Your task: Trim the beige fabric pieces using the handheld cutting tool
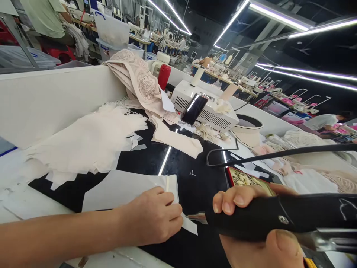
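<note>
My left hand (158,214) is closed, its fingers pinching the near right edge of a white fabric piece (122,188). A narrow cream strip (167,183) runs along that edge. Below the fingers, a white pointed end (190,225) sticks out over the black surface. My right hand (245,203) is wrapped around a thick black-handled tool (251,217). Its thin metal tip (198,217) points left, close to my left fingertips; whether it touches the fabric I cannot tell. A stack of sheer cream fabric pieces (92,139) lies beyond my left hand.
On the glossy black tabletop (192,173) lies a cream cut piece (178,140). A phone (194,108) leans on a white vented machine (178,93). A black cable (279,153) crosses from the right above a red-edged box (244,178). Lace fabric (134,74) drapes at the back.
</note>
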A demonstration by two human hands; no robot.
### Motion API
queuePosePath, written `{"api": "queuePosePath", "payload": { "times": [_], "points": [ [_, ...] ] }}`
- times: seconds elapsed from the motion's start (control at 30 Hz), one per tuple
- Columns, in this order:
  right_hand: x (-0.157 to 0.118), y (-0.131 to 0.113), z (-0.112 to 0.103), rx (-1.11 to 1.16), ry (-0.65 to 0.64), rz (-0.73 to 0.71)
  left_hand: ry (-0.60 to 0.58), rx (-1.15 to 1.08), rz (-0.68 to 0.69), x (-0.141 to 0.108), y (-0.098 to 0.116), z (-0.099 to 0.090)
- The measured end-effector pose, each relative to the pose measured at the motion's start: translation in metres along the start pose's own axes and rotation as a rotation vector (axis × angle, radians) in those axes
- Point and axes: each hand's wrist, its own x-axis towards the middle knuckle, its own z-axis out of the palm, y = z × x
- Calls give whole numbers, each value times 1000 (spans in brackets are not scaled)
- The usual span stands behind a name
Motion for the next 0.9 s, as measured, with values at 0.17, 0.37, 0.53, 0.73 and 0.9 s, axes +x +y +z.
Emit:
{"api": "queuePosePath", "payload": {
  "times": [0.17,0.37,0.53,0.73,0.9],
  "points": [
    [0,2,3,-11,-27,-16,-11,4,2,2,1,-2],
    [0,-7,-12,-29,-19,56,-35,15,-13,2,1,-2],
    [1,-13,-34,-39,-97,85,-36,19,-16,2,2,-2],
    [0,-12,-34,-32,-130,94,-40,29,-14,2,2,-3],
    [-5,-18,-26,-64,-74,110,-36,29,-14,1,2,-1]
  ]
}}
